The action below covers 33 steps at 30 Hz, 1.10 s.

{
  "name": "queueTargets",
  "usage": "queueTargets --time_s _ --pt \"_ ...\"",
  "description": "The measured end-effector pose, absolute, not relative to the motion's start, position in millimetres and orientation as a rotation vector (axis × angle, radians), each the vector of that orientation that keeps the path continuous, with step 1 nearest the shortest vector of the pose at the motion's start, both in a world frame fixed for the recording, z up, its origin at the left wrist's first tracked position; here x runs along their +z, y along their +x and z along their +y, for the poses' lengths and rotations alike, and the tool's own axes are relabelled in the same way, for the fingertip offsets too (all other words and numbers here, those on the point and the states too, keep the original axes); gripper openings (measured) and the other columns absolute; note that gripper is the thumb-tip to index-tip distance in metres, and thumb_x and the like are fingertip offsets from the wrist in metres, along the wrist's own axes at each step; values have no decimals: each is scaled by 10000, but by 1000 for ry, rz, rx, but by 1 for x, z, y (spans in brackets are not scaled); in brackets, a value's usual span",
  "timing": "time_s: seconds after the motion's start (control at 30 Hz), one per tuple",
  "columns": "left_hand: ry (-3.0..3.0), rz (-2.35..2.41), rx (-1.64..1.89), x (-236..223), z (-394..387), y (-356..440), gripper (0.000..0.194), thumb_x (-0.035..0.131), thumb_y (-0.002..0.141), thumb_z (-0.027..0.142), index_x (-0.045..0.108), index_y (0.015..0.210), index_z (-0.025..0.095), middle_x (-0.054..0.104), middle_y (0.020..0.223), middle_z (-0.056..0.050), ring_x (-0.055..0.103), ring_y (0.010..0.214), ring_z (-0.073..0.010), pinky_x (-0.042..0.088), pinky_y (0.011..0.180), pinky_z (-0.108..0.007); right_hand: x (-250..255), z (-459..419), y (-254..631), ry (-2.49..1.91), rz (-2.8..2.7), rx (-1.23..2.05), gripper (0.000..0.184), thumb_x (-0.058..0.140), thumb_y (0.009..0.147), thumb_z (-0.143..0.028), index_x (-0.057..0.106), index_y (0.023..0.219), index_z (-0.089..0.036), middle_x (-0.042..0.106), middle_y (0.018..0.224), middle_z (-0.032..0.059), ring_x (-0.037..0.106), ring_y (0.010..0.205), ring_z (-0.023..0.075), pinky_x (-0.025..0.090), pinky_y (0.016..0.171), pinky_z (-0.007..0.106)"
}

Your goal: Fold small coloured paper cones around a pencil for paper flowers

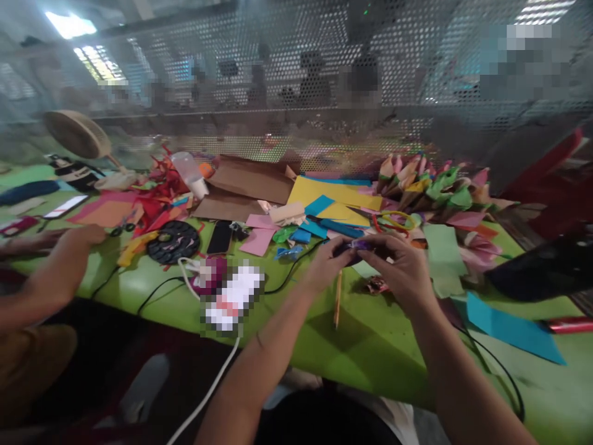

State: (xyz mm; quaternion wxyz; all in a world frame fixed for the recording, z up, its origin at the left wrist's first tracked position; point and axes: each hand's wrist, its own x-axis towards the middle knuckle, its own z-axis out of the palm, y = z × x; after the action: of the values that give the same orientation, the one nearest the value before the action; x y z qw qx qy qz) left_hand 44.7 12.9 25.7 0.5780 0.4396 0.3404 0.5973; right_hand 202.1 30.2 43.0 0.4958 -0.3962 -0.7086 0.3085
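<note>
Both my hands meet over the green table, pinching a small purple paper piece between their fingertips. My left hand grips it from the left with fingers curled. From the right, my right hand closes on the same piece. A thin wooden stick lies on the table just below my hands. A small crumpled reddish scrap sits beside my right palm.
Coloured paper sheets, folded paper flowers, brown cardboard, a phone, a black round disc, scissors and cables crowd the table. Another person's hand rests at left. A perforated metal screen stands behind.
</note>
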Motion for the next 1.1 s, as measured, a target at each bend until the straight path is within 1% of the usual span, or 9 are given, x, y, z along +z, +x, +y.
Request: queueTargets --time_s 0.13,0.23,0.33,0.43,0.5,0.57,0.7,0.9,1.1 --pt "1033 817 1371 19 13 47 462 879 643 526 683 844 160 637 821 -10 577 807 -149 515 895 -330 36 34 205 -1004 -1723 764 231 765 799 -428 764 885 -213 700 843 50 624 722 195 494 651 326" --pt "1087 857 1350 13 13 47 450 850 678 542 678 866 171 638 857 -25 575 857 -176 499 927 -350 32 36 206 -1021 -1730 720 232 764 787 -450 750 834 -223 701 810 44 624 721 207 487 650 334" --pt "1145 890 1351 9 14 47 389 817 727 507 685 887 178 644 891 -34 578 906 -196 495 956 -367 31 37 207 -1027 -1722 723 245 756 790 -468 738 825 -227 706 784 39 626 710 212 491 654 343" --pt "1166 887 1346 8 16 47 318 791 769 439 692 906 170 655 898 -31 588 920 -192 494 981 -373 32 36 205 -1037 -1698 740 241 759 786 -461 731 819 -224 712 774 37 635 710 213 505 667 349" --pt "1148 866 1339 10 16 47 309 799 763 414 693 909 163 667 895 -26 598 913 -183 496 983 -367 35 34 204 -1038 -1689 739 231 766 781 -446 731 805 -219 716 783 41 645 728 215 519 689 354" --pt "1107 848 1342 13 16 46 334 825 730 410 695 910 161 682 905 -27 608 909 -178 501 976 -359 38 32 203 -1027 -1686 732 225 767 780 -431 747 833 -213 720 804 46 649 740 213 529 702 354" --pt "1047 849 1342 20 16 44 345 849 692 392 703 909 167 696 926 -33 624 918 -184 508 941 -349 45 31 201 -989 -1699 703 255 756 795 -380 776 988 -215 708 824 38 610 682 179 501 627 313" --pt "1093 911 1353 15 18 39 276 824 713 355 693 873 172 676 892 -14 611 889 -169 513 924 -325 47 30 201 -963 -1739 600 93 721 835 -306 765 844 -224 708 811 47 610 705 184 511 657 315" --pt "1122 928 1336 16 20 39 240 813 724 336 694 849 169 665 845 -3 597 838 -150 516 878 -294 45 32 201 -982 -1741 581 95 720 837 -299 739 783 -224 707 773 42 628 708 191 509 647 303"
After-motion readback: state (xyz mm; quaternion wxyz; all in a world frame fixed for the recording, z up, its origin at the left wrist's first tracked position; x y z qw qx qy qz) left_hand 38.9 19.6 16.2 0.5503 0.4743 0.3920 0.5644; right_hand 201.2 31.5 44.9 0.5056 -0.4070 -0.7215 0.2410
